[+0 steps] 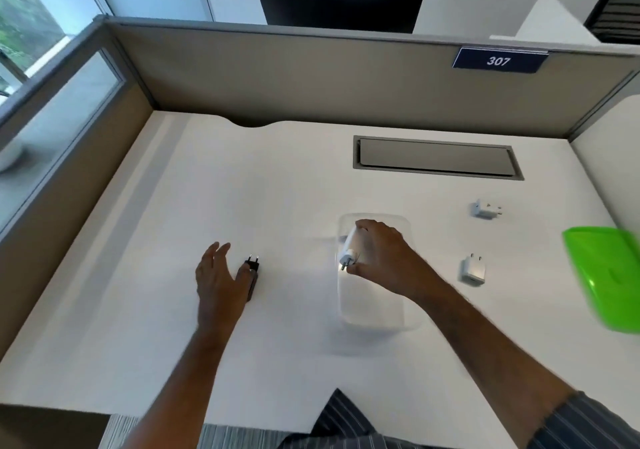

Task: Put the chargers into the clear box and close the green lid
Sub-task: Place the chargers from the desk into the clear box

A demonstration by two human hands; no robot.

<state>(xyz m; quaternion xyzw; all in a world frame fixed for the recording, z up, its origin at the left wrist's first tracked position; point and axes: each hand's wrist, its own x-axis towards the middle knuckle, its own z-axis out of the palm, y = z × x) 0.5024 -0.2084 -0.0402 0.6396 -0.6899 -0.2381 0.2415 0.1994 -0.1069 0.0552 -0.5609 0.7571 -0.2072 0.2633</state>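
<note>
The clear box [374, 313] stands open on the white desk, right of centre. My right hand [381, 254] hovers over its far half, shut on a white charger [349, 251] whose prongs point toward me. A black charger [252, 277] lies on the desk to the left, and my left hand [218, 282] rests over it with fingers spread, the thumb touching its side. Two more white chargers lie right of the box, one near [472, 270] and one farther back [485, 209]. The green lid [609, 275] lies at the right edge.
A grey cable hatch [436, 158] is set into the desk behind the box. Beige partition walls [311, 78] enclose the desk at the back and left, with a "307" sign [498, 61]. The desk's front edge has a notch near my body.
</note>
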